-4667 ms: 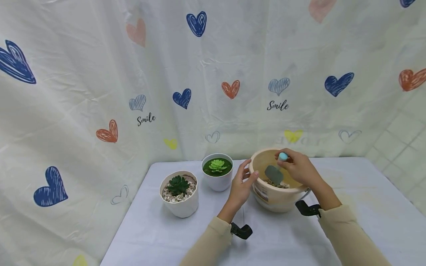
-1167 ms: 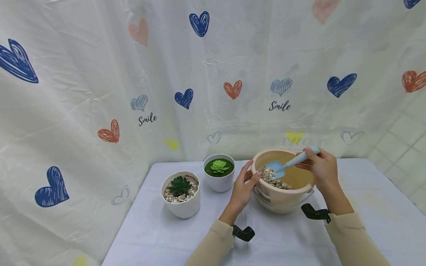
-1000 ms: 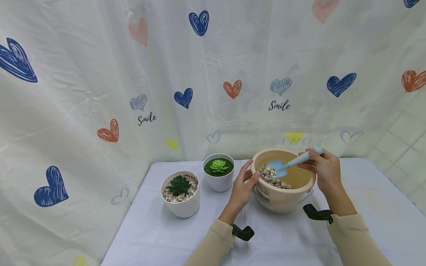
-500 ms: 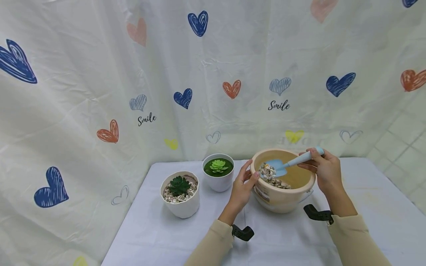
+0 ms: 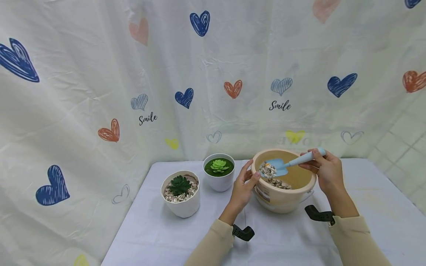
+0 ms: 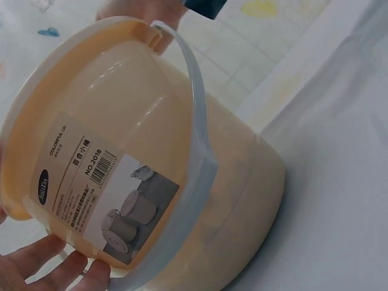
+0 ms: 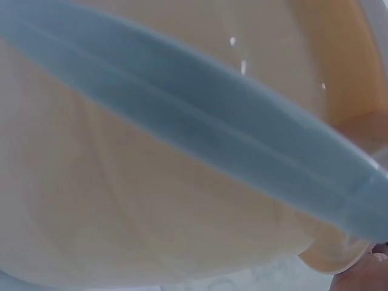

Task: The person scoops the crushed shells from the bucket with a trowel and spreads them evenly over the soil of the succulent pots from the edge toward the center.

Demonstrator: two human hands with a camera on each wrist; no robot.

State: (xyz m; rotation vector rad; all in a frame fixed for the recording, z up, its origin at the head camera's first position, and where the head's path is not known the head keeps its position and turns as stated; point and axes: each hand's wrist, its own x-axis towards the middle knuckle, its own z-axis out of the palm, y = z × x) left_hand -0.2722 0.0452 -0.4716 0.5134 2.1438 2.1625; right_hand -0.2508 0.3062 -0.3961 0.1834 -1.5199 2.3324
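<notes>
A cream plastic bucket (image 5: 283, 199) with gravel (image 5: 280, 183) in its bottom stands on the table in the head view. My left hand (image 5: 241, 188) holds its left side, thumb at the rim; in the left wrist view the fingers (image 6: 45, 260) touch the wall beside the printed label (image 6: 103, 188). Over the gravel, a light blue hand trowel (image 5: 282, 170) is tilted inside the bucket, with gravel heaped on its blade. My right hand (image 5: 327, 171) pinches the trowel's handle above the right rim. In the right wrist view the bucket's handle (image 7: 200, 115) covers most of the work.
To the left stands a white pot (image 5: 183, 207) with a dark green succulent on pebbles. Behind it is another white pot (image 5: 218, 183) with a light green succulent. A heart-printed curtain (image 5: 206, 66) hangs behind the white-covered table (image 5: 156, 244).
Earlier the trowel stood steeply, blade down in the gravel. The right hand has moved right and lowered the handle; the blade now lies flatter and carries gravel. The left hand stays at the bucket.
</notes>
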